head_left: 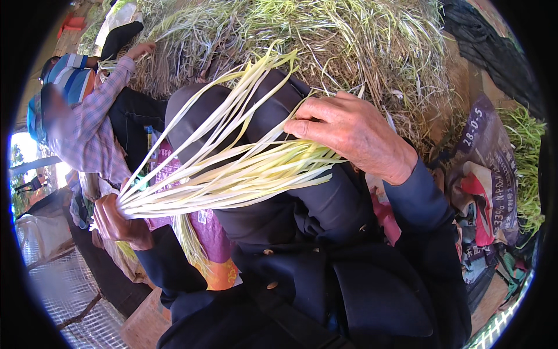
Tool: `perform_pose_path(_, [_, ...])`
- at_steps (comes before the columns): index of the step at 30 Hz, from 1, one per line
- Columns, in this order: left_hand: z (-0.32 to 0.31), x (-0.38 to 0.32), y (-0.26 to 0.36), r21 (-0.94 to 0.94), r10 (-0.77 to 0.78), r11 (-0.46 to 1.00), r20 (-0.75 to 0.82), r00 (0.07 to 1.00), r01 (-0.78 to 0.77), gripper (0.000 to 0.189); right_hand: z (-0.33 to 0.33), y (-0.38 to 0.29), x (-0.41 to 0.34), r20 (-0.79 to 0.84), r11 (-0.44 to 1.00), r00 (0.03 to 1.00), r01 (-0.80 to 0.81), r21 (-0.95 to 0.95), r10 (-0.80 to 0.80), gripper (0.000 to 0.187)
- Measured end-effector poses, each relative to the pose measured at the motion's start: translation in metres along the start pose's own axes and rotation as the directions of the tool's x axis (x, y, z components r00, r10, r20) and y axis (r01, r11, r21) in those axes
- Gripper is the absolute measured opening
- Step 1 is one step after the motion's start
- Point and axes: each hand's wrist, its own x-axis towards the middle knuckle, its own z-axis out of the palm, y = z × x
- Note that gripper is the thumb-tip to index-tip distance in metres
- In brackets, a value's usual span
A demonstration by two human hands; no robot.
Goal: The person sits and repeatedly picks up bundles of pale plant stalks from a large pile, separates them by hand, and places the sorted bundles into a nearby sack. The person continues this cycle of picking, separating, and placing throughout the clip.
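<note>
My left hand [120, 222] is closed around the white lower ends of a bunch of blanched garlic chives [226, 179]. From that fist the long, flat leaves fan out to the right across my lap, pale at the base and yellow towards the tips. One group of leaves spreads upward over my knees, apart from the thicker lower group. Over the tip end is my right hand [348, 131], its thumb and bent fingers pinched together at a thin leaf. The palm and some leaf tips beneath it are hidden.
A large heap of chives [305, 39] with dry roots lies beyond my knees. Printed woven sacks [484, 174] are at right; a purple sack [213, 235] lies by my left leg with loose chives [189, 240]. Two people sit at left, one in a plaid sleeve [107, 94].
</note>
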Motion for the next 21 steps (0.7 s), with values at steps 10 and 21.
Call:
perform_pose_path(10, [-0.005, 0.001, -0.002, 0.045, -0.012, 0.999, 0.048, 0.999, 0.01, 0.046, 0.003, 0.0, 0.016, 0.191, 0.991, 0.973, 0.123, 0.046, -0.13, 0.025])
perform_pose_path(21, [-0.014, 0.025, 0.008, 0.002, 0.008, 1.0, -0.068, 0.998, -0.008, 0.038, 0.004, -0.02, 0.002, -0.184, 0.976, 0.98, -0.04, 0.216, 0.081, 0.015])
